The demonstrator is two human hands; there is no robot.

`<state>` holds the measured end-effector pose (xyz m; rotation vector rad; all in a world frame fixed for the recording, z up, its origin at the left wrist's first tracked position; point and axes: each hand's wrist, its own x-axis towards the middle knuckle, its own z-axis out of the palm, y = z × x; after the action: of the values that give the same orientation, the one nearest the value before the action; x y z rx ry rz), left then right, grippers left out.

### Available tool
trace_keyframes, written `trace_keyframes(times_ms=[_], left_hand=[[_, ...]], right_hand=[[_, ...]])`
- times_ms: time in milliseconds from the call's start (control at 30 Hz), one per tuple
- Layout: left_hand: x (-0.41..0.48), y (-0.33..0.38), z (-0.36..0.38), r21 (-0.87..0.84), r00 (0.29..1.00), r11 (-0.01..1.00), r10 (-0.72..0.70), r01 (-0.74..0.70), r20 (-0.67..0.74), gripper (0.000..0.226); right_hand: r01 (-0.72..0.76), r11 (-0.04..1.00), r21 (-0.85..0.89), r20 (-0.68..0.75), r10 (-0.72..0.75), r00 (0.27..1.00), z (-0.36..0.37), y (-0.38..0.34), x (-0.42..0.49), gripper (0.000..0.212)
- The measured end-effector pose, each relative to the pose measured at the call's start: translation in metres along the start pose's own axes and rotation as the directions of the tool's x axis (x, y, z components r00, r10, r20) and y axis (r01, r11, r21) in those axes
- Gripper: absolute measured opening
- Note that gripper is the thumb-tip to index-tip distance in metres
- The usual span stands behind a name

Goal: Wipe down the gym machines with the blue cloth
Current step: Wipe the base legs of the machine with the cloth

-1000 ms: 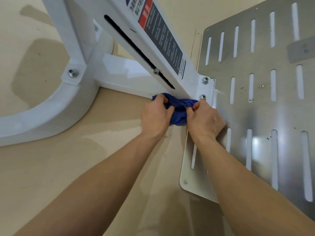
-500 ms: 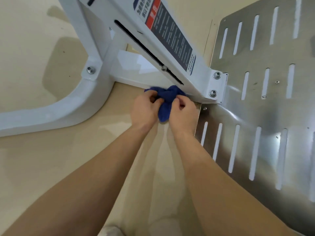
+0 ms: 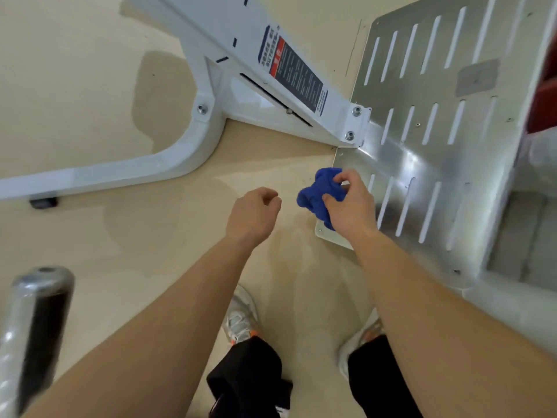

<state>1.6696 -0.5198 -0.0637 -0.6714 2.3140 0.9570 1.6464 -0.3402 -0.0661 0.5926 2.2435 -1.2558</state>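
**A:** Head view, status? Where's the cloth?

**B:** I've got the blue cloth (image 3: 318, 193) bunched in the right hand (image 3: 351, 206), pinched between thumb and fingers. It sits over the left edge of the slotted metal plate (image 3: 422, 146), close to the plate's near corner. I can't tell if it touches the plate or hangs above it.

**A:** Left hand?

**B:** The left hand (image 3: 254, 214) is apart from the right, over bare floor (image 3: 90, 86). Fingers are loosely curled with nothing in them, and there's a visible gap to the cloth.

**A:** Machine?

**B:** The white frame (image 3: 217, 31) runs diagonally from top centre down to the plate, fixed there with two bolts (image 3: 356, 111). There's a warning label (image 3: 297, 75) on its upper face, print too small for me to read. A curved white leg (image 3: 120, 173) goes off left with a black foot (image 3: 43, 203) under it. The cloth is clear of the frame, nearer me.

**A:** Anything else?

**B:** A chrome bar (image 3: 33, 327) with a black grip sits bottom left, blurred. Light shoes (image 3: 241, 321) and black trouser legs (image 3: 250, 375) are at the bottom edge.
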Motion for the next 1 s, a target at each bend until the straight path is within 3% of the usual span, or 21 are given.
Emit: trace_keyframes(times_ms=[167,367,667,933,1000], left_hand=[[-0.072,0.022,-0.041,0.124,0.995,0.989,-0.084,0.077,0.057,0.030],[-0.158,0.068,-0.099,0.013,0.989,0.990,-0.143,0.142,0.045,0.026],[-0.333,0.099,-0.227,-0.151,0.952,0.943,-0.305,0.296,-0.036,0.024],[-0.476,0.087,-0.308,-0.344,0.875,0.857,-0.456,0.383,-0.162,0.024],[-0.503,0.080,-0.326,-0.366,0.848,0.837,-0.496,0.408,-0.190,0.025]], right_hand=[[-0.024,0.976,-0.217,-0.006,0.024,1.000,-0.048,-0.033,-0.061,0.026],[0.020,0.907,-0.420,0.105,0.027,0.994,-0.091,-0.100,-0.144,0.032],[0.350,0.684,-0.640,0.380,-0.115,0.918,-0.144,-0.263,-0.281,0.034],[0.589,0.546,-0.596,0.606,-0.175,0.776,-0.151,-0.367,-0.397,0.031],[0.646,0.446,-0.620,0.648,-0.173,0.742,-0.148,-0.389,-0.417,0.032]])
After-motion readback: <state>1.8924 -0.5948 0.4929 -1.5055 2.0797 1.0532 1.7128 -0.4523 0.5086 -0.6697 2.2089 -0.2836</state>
